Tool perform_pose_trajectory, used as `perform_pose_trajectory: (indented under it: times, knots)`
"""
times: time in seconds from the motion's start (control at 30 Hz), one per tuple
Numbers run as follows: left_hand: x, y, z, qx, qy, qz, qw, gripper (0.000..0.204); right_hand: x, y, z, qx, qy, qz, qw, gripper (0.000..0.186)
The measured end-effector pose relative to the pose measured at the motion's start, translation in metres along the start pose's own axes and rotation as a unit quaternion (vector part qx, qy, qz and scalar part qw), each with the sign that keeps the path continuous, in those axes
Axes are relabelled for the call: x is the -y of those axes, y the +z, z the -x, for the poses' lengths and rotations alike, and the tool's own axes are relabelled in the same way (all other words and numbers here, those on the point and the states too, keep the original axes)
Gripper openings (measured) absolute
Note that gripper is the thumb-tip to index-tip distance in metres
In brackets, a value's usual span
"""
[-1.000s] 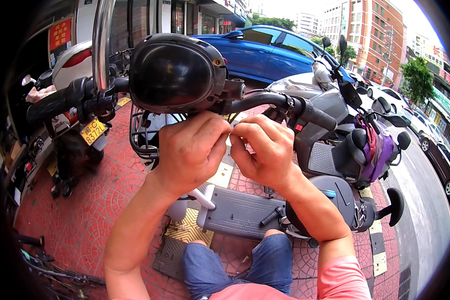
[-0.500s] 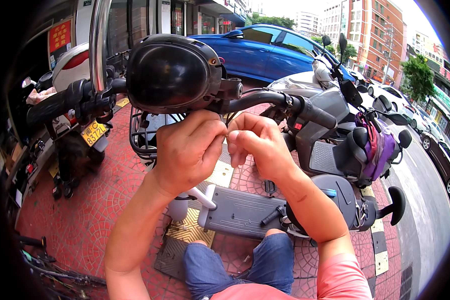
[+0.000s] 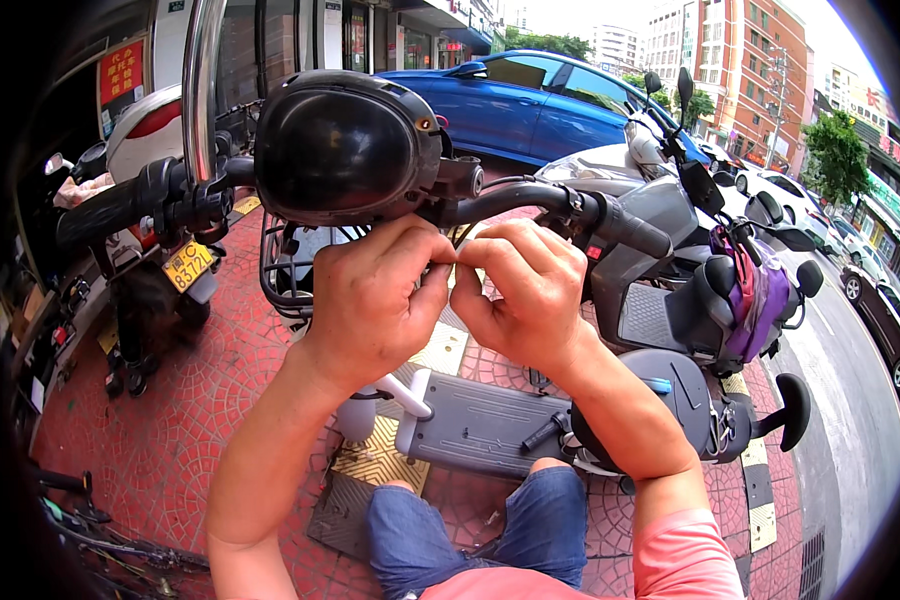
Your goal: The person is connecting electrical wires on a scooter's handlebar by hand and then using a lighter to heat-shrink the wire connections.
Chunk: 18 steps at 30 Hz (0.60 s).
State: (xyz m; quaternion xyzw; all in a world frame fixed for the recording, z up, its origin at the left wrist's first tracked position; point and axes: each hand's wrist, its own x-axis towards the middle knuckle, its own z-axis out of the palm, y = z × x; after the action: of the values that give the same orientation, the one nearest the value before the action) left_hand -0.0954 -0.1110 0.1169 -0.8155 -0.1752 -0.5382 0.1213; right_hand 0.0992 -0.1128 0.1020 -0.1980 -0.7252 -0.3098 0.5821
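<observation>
Right fingers (image 3: 489, 257) have curled inward; tips touch curled left fingers (image 3: 422, 247).

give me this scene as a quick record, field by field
left hand: fingers pinched, fingertips at the right hand's
right hand: fingers bent, fingertips pinched
held: cannot tell, fingers hide it
just above hands in view: black cover, handlebar
lower in view: grey footboard
background: blue car
ground: red paving

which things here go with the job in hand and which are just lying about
Seemingly in the job:
left hand and right hand, fingertips close together
rounded glossy black housing beyond them
curved black handlebar

Just around:
shiny blue car
parked grey scooter
purple fabric bundle
</observation>
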Motion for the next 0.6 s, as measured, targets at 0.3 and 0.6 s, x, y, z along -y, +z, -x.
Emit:
perform_pose_trajectory:
  times: [0.3,0.6]
  knots:
    - [0.014,0.003,0.006,-0.025,0.128,-0.022,0.991,0.020,-0.004,0.006,0.003,0.141,0.630,-0.580,0.497,0.016]
    - [0.012,-0.006,0.002,0.015,0.077,-0.017,0.997,0.017,0.014,-0.015,0.001,0.104,0.152,-0.138,0.973,0.020]
